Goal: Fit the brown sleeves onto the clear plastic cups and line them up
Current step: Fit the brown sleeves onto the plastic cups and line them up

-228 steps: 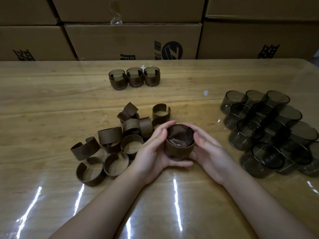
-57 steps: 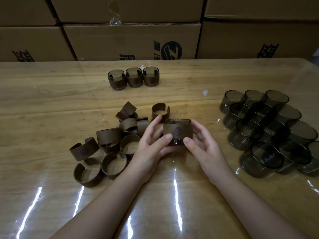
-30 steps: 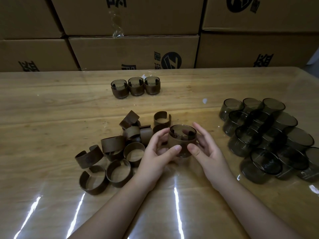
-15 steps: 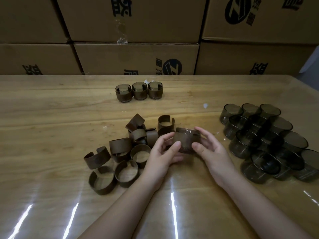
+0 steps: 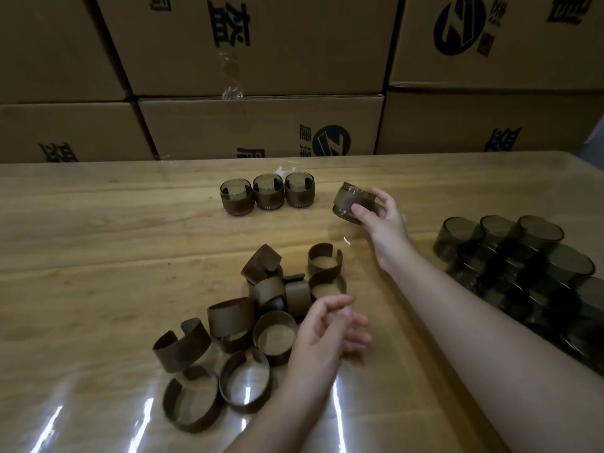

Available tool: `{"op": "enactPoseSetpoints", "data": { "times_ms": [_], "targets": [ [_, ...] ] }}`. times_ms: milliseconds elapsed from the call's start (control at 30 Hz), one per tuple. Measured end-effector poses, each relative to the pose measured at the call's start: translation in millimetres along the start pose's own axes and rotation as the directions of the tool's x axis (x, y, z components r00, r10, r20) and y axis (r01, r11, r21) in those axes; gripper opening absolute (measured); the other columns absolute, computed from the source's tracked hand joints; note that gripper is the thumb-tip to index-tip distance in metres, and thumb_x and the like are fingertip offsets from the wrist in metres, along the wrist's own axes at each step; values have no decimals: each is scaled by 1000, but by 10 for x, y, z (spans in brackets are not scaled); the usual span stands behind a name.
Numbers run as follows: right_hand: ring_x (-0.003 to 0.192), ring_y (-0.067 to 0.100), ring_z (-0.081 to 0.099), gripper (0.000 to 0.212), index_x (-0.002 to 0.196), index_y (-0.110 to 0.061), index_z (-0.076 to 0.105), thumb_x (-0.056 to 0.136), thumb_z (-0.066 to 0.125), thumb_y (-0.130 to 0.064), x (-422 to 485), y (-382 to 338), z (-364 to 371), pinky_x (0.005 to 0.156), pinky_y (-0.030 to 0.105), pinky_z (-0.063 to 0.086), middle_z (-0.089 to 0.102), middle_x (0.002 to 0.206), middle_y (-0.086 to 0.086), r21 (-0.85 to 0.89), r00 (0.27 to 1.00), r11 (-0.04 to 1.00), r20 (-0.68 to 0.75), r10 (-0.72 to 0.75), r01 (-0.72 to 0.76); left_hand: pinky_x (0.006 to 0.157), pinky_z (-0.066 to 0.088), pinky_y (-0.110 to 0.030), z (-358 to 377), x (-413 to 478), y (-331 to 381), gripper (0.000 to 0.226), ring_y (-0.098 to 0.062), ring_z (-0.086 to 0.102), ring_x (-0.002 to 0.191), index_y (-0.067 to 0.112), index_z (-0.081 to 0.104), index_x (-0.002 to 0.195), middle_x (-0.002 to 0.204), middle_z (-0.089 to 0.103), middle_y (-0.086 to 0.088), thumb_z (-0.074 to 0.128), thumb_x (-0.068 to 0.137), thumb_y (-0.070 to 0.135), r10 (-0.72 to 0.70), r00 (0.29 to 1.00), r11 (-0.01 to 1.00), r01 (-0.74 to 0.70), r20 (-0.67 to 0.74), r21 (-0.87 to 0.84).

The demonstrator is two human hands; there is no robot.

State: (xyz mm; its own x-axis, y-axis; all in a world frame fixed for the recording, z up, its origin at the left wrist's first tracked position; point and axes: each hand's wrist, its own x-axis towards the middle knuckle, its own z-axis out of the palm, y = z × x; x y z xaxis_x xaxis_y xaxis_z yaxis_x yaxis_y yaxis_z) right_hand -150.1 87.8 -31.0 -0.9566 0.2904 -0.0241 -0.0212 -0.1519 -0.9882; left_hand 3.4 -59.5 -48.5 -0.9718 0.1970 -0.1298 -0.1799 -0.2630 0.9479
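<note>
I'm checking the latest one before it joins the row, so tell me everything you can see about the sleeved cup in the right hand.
The sleeved cup is a short, smoky clear plastic cup with a brown sleeve wrapped round its middle, leaving a clear band showing at rim and base. It is tilted, mouth towards the far left. The right hand grips it, thumb on the near side, fingers round the far side. It sits just right of the row of three finished cups, apart from them. Whether it touches the table cannot be told.
</note>
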Motion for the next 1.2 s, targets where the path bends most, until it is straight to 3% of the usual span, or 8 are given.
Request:
{"op": "enactPoseSetpoints", "data": {
  "times_ms": [100, 200, 267, 500, 700, 833, 1033, 1200],
  "targets": [
    [118, 9, 40, 58, 137, -34, 42, 88, 68, -19, 404, 35, 67, 75, 7, 25, 51, 135, -3, -154, 1000, 988, -18, -11, 8, 59, 52, -24, 1, 33, -3, 15, -14, 64, 60, 7, 57, 107, 73, 70, -4, 46, 98, 5, -16, 1000, 1000, 17, 17, -18],
    [137, 22, 34, 67, 145, -31, 33, 88, 66, -16, 746, 83, 126, 104, 31, 33, 38, 150, 3, -226, 999, 974, 45, 10, 0, 56, 51, -24, -4, 61, -11, 16, -15, 63, 57, 6, 57, 104, 69, 69, -5, 43, 98, 0, -35, 998, 999, 35, 46, -3],
    [139, 23, 32, 69, 147, -29, 30, 89, 65, -16, 896, 100, 176, 110, 42, 31, 35, 152, 2, -303, 996, 953, 81, 23, 3, 56, 51, -25, -19, 67, -17, 18, -16, 63, 56, 5, 57, 103, 69, 69, -7, 41, 98, -2, -35, 996, 999, 33, 82, 28],
    [141, 23, 29, 66, 150, -30, 22, 94, 58, -21, 1108, 156, 214, 114, 45, 28, 31, 154, 2, -510, 974, 857, 222, 49, 73, 59, 52, -25, -54, 66, -56, 17, -15, 64, 58, 5, 56, 104, 71, 71, -6, 41, 99, -2, -31, 990, 996, 18, 139, 92],
    [141, 24, 27, 76, 150, -27, 20, 89, 65, -28, 1098, 152, 91, 112, 41, 27, 26, 156, 3, -678, 970, 721, 241, 33, 144, 60, 52, -24, 5, 68, -74, 25, -14, 65, 60, 7, 57, 102, 71, 71, -5, 51, 81, 19, -29, 992, 999, 25, 121, 29],
    [139, 24, 31, 86, 149, -22, 24, 81, 74, -35, 1075, 163, 180, 110, 42, 31, 31, 153, 3, -644, 987, 758, 158, 4, 101, 61, 51, -24, 18, 69, -84, 32, -13, 65, 60, 8, 55, 105, 71, 71, -5, 50, 76, 21, -19, 992, 1000, 17, 126, 15],
    [135, 25, 38, 77, 147, -21, 30, 83, 72, -32, 1070, 211, 270, 105, 39, 37, 40, 149, 3, -638, 997, 766, 59, -55, 80, 61, 51, -25, 19, 71, -94, 34, -14, 65, 61, 12, 53, 109, 71, 71, -4, 50, 77, 21, 18, 991, 1000, -21, 129, 22],
    [135, 24, 40, 77, 147, -23, 29, 83, 71, -35, 1087, 270, 330, 105, 41, 38, 41, 148, 2, -656, 994, 747, 77, -82, 112, 60, 51, -26, 16, 78, -91, 35, -15, 64, 59, 10, 52, 110, 71, 70, -5, 50, 76, 20, 14, 991, 1000, -16, 133, 14]
  ]
}}
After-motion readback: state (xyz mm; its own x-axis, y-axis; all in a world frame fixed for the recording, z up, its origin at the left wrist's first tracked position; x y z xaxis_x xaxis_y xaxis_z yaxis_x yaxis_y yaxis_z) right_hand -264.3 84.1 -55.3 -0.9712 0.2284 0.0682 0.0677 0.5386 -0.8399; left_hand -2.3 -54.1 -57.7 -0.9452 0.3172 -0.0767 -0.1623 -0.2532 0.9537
